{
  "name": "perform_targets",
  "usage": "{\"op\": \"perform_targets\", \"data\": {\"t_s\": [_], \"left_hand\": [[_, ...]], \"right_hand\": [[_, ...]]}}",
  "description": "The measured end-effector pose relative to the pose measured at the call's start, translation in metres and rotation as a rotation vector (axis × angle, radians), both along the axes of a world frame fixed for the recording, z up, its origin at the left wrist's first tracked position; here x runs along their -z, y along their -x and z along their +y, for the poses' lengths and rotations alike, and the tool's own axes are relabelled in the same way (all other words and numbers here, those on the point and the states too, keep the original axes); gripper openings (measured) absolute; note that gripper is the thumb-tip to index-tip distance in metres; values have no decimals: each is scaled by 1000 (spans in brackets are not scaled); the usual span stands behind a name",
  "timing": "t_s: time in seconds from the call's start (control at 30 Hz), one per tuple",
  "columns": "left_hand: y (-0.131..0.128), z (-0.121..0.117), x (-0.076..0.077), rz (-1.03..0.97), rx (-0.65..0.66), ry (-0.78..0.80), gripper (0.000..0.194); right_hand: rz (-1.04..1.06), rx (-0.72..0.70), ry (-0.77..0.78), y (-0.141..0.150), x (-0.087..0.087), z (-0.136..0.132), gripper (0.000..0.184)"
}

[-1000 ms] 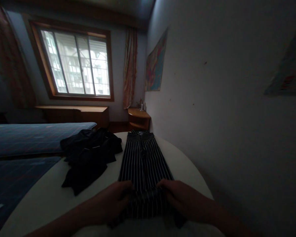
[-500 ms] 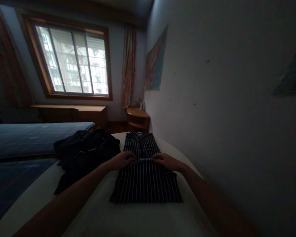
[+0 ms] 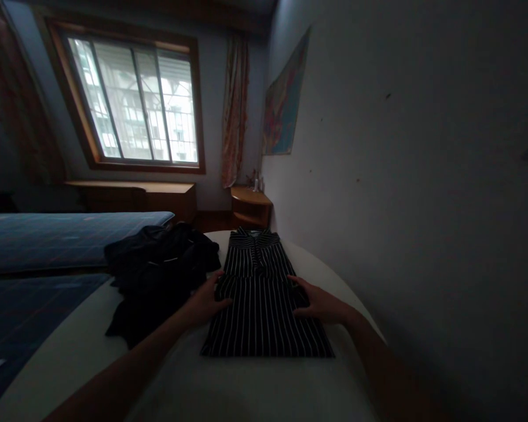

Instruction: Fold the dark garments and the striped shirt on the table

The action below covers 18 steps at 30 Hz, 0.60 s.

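Observation:
A black shirt with white stripes point(image 3: 264, 319) lies partly folded on the pale round table point(image 3: 334, 275), its collar at the far end. The lower part is folded up, and the fold's edge crosses the shirt at mid-length. At the shirt's left side rests my left hand point(image 3: 209, 300), thumb and fingers apart on the cloth. My right hand point(image 3: 319, 300) touches the opposite side in much the same pose, thumb spread from the fingers. Neither hand pinches the fabric.
Dark crumpled clothing point(image 3: 162, 264) is heaped on the table left of the shirt. Beyond it are blue plaid mattresses point(image 3: 70, 240). A wall point(image 3: 400, 205) runs close along the right. A small corner shelf point(image 3: 250, 196) and a low wooden desk point(image 3: 167, 189) stand at the back.
Both hands have released the folded edge they were pinching and moved outward to the shirt's sides. That edge now lies flat across the shirt. The view has shifted slightly.

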<state>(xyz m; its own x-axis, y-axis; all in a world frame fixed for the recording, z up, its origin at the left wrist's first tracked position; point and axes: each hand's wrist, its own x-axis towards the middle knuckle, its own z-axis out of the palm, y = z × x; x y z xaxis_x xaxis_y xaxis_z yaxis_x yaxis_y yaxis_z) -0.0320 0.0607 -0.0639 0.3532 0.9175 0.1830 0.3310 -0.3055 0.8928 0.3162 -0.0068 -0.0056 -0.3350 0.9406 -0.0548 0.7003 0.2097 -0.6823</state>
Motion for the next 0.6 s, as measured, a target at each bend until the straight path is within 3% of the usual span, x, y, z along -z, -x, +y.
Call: {"op": "perform_targets", "data": {"t_s": [0.1,0.17,0.27,0.43,0.6], "left_hand": [[-7,-3,-3,-97,-119,3,64],[-10,-1,-8,-177,-195,-22,58],[-12,0,-11,-288,-206,17,61],[-8,-8,-10,-257,-258,140,58],[5,-21,-13,-103,-216,265,52]], "right_hand": [[65,128,-181,2,18,5,64],[126,217,-264,0,27,10,55],[178,310,-367,-3,38,17,52],[68,302,-505,-5,49,23,53],[-142,207,-661,11,39,12,30]]}}
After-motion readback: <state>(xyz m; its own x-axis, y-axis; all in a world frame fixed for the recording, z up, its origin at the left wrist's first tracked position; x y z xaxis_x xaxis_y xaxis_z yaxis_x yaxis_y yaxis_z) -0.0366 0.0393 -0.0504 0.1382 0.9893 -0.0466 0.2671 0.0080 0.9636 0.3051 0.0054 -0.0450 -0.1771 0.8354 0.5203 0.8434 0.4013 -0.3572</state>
